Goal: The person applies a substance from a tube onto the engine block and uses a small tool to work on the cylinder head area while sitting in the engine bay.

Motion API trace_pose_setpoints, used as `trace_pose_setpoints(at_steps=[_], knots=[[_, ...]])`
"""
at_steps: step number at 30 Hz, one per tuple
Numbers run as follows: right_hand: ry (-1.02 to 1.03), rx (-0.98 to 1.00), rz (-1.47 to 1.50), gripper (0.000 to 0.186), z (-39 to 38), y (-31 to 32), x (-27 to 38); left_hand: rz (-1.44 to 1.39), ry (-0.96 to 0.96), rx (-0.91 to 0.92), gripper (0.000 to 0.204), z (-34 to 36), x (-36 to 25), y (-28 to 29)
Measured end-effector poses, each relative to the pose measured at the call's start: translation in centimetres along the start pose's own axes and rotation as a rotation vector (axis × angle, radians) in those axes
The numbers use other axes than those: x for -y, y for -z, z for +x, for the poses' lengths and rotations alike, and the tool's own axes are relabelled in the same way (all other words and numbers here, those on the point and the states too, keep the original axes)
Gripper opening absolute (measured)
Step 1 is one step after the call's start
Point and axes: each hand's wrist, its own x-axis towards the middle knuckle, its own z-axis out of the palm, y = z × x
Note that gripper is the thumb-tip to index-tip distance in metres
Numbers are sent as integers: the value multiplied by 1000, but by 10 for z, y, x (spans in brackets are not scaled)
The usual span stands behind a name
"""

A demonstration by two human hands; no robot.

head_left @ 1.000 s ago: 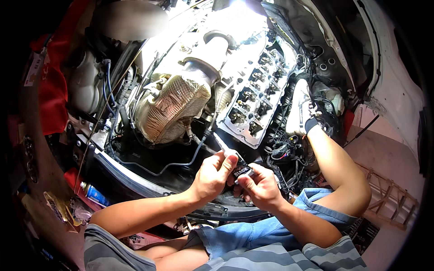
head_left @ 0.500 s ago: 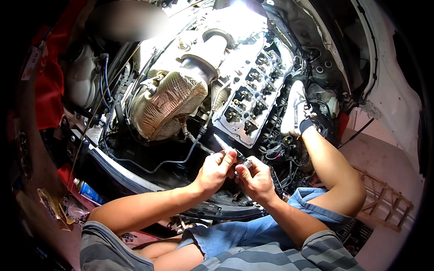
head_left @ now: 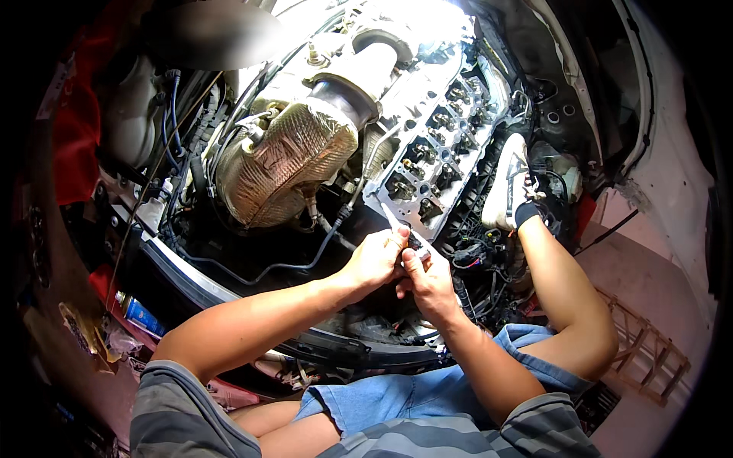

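Observation:
Both my hands meet just in front of the near end of an open engine cylinder head [head_left: 420,206]. My left hand [head_left: 376,259] is closed, thumb on top, on a slim white tapered piece [head_left: 389,211] whose tip points up toward the cylinder head; its exact kind is unclear. Close against it, my right hand [head_left: 431,286] pinches a small silvery part [head_left: 421,247], mostly covered by the fingers. The cylinder head's row of metal valve gear lies exposed under a bright light.
A bronze-coloured heat shield [head_left: 286,168] bulges left of the cylinder head. A dark hose [head_left: 305,267] crosses below it. My shoe [head_left: 505,183] rests among wiring on the right. A blue spray can [head_left: 141,314] is at lower left; a wooden ladder [head_left: 645,347] lies at right.
Both hands have moved slightly right and up, bringing the white tapered piece nearer the cylinder head. The whole view has shifted a little. The hands stay together.

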Motion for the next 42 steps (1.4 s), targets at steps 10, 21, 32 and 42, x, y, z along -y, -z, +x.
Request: trace_pose_setpoints(at_steps=[10,21,32,42], knots=[[-46,-66,-140,22,13,2,1,149,36,-96,43,21,24,16],[-78,-200,138,22,28,-5,-19,-235,31,-99,36,28,30,18],[-165,-208,231,28,32,-10,-21,-164,37,-143,33,25,33,23],[-93,-330,313,29,38,-14,-22,-129,37,-199,33,28,24,15]])
